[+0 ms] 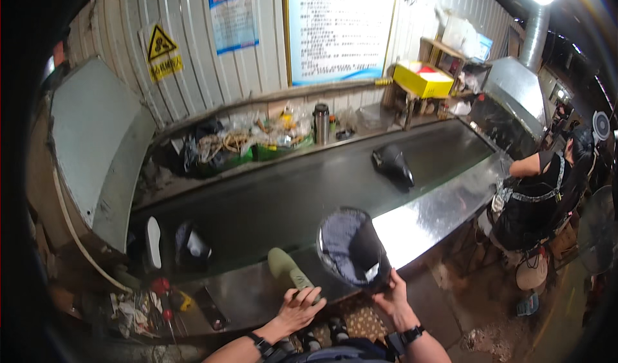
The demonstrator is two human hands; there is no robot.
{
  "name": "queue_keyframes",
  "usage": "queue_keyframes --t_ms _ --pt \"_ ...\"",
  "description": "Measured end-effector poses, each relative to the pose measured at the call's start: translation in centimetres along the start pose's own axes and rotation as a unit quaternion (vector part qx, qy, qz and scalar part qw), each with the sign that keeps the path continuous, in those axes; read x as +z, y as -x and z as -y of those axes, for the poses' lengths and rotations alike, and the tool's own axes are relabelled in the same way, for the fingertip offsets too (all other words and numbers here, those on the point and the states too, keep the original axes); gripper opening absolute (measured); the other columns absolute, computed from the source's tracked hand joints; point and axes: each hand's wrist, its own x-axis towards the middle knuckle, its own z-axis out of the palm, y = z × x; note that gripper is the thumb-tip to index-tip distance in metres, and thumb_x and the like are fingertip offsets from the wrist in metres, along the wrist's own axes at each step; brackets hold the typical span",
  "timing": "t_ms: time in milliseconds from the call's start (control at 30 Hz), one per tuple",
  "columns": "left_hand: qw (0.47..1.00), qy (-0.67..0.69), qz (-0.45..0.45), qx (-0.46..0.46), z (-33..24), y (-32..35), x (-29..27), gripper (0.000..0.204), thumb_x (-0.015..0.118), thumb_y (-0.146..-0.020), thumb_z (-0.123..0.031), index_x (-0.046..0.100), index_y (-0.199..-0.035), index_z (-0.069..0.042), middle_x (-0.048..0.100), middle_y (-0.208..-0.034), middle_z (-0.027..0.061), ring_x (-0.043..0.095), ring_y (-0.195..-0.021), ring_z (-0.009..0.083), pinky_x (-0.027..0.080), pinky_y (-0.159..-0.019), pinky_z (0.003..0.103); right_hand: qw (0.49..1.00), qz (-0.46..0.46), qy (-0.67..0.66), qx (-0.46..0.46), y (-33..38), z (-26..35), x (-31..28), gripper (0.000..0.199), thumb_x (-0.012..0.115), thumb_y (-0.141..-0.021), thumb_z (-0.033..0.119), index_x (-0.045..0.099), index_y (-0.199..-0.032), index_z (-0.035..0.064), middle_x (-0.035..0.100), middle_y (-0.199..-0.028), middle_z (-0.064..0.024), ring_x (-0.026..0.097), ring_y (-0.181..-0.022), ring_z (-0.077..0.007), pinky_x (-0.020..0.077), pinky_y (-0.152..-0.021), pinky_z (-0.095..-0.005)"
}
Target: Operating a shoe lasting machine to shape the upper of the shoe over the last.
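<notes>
Just in front of me, my left hand (299, 310) is closed round the narrow end of an olive-green insole (283, 264). Its wide end points away from me over the metal edge of the bench. To its right stands a black boot (376, 250), its wide opening turned up and a dark grey lining (341, 234) showing inside. My right hand (391, 297) grips the near right side of this boot, the fingers partly hidden behind it. Another black boot (393, 165) lies on its side farther along the dark conveyor belt (277, 186).
A white insole (153, 242) and a dark shoe piece (192, 242) lie at the belt's left end. Tools with red handles (168, 314) sit at the near left. Behind the belt stand a thermos (321, 123) and a yellow box (423, 80). A co-worker (541, 195) sits at the right.
</notes>
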Motion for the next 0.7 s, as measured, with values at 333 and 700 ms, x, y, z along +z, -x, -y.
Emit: queue_keyframes --t_ms 333,700 --pt "0.261 0.748 -0.209 -0.573 5.3 -4.3 -1.0 0.039 0.06 -0.099 -0.042 0.071 -0.102 -0.004 0.072 -0.096 0.0065 0.068 -0.09 0.0212 0.052 -0.085 0.034 0.774 0.124 0.576 -0.23 4.4 1.5 3.5 0.043 0.074 -0.089 0.017 0.063 -0.126 -0.0002 0.069 -0.112 -0.0101 0.066 -0.099 -0.0157 0.0537 -0.085 -0.0333" --pt "0.608 0.345 -0.052 -0.713 13.9 -1.1 8.5 0.032 0.069 -0.093 -0.03 0.073 -0.095 0.002 0.074 -0.09 0.0127 0.067 -0.087 0.0215 0.051 -0.08 0.039 0.556 0.24 0.649 -0.461 1.0 -11.0 1.2 0.093 0.094 -0.062 0.012 0.044 -0.138 -0.0033 0.045 -0.136 -0.0231 0.05 -0.125 -0.0387 0.0411 -0.111 -0.0436"
